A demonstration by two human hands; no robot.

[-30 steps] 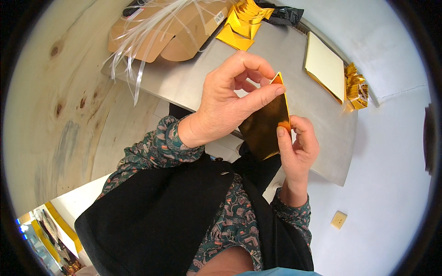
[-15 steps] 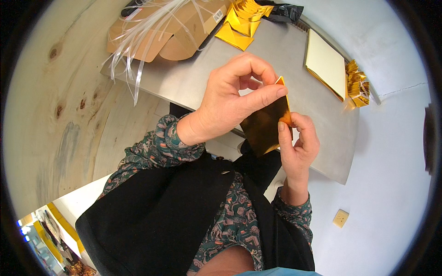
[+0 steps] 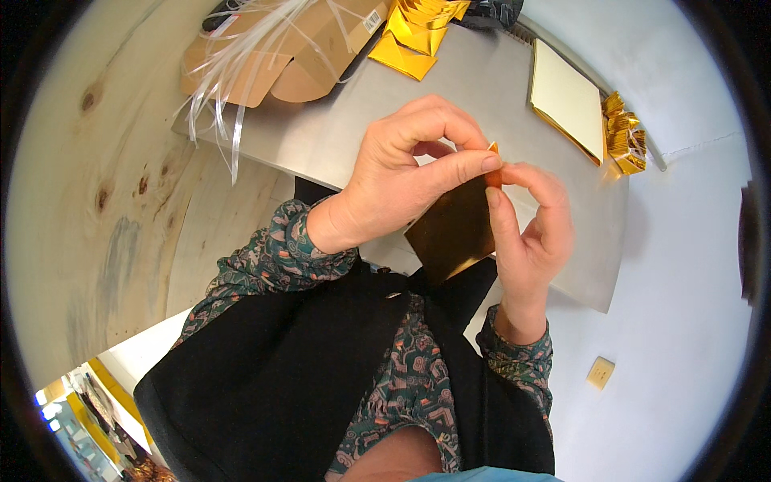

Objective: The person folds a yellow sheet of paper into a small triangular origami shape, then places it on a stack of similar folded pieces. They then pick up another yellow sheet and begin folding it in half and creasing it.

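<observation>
Between my hands hangs a folded sheet of gold foil paper [image 3: 454, 229], its shiny side dark with reflections and its upper corner pointed. My left hand [image 3: 414, 165] pinches that corner between thumb and fingers. Close beside it, my right hand [image 3: 534, 225] has thumb and forefinger closed on the paper's right edge, just below the left thumb tip. The sheet is held in the air, over the near edge of the metal table [image 3: 321, 149]. My left palm and fingers hide part of its upper left side.
A cardboard box [image 3: 321, 56] draped with clear plastic strips [image 3: 229, 76] stands far left. Folded gold paper pieces [image 3: 405, 56] lie at the back. A stack of pale sheets [image 3: 566, 100] and a bundle of gold folds [image 3: 625, 140] sit at right by the wall. Wooden boarding [image 3: 104, 201] is at left.
My right hand has slid up the paper's right edge toward the left thumb. The paper's lower end has swung slightly left and down. My left hand keeps its pinch.
</observation>
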